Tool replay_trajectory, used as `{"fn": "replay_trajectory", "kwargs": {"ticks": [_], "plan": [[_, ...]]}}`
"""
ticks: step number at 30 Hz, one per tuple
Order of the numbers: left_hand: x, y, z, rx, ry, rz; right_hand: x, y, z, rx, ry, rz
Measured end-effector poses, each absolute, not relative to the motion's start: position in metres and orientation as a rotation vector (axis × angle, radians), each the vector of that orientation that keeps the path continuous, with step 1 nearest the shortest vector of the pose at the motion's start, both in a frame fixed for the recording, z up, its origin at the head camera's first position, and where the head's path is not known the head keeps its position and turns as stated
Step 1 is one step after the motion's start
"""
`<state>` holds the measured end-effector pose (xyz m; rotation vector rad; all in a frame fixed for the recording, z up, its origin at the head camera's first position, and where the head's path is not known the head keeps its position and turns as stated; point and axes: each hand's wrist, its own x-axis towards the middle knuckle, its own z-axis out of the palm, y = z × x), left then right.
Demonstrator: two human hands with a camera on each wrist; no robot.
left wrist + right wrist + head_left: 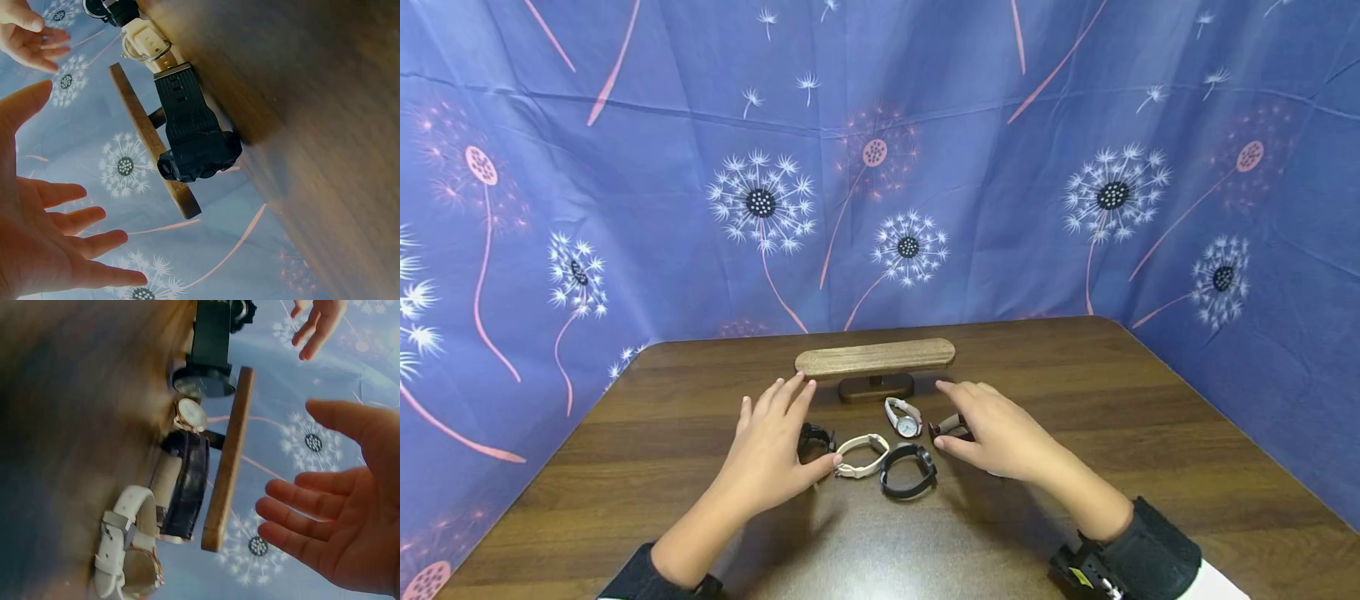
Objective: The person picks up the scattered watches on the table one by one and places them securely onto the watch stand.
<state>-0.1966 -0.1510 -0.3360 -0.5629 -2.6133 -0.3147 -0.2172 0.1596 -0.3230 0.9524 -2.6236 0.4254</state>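
Observation:
Both hands are held over a loose group of wristwatches, fingers spread. My left hand (767,458) is beside a chunky black watch (194,137), its thumb tip overlapping the edge of a cream-strapped watch (857,472) in the head view. My right hand (1000,433) hovers by a dark brown-strapped watch (951,423) and partly covers it. A white-strapped watch (128,544) in the right wrist view is mostly hidden under that hand from the head. Between the hands lie a black watch (931,477) and a small watch with a pale round dial (907,427). Neither hand holds anything.
Behind the watches stands a wooden bar stand (875,358) on a short dark post and oval base. The brown wooden table (1150,433) ends at a blue dandelion-print cloth (970,167) hanging at its back and sides.

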Motion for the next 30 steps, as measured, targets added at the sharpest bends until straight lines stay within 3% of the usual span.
{"fn": "replay_trajectory", "kwargs": {"ticks": [12,30], "plan": [[-0.198,-0.145,-0.334,-0.616,-2.59,-0.4,-0.22,0.152,-0.336,0.897,-2.771,0.692],[-0.208,-0.096,-0.334,-1.08,-2.739,-0.46,-0.226,0.154,-0.338,0.887,-2.734,0.728]]}}
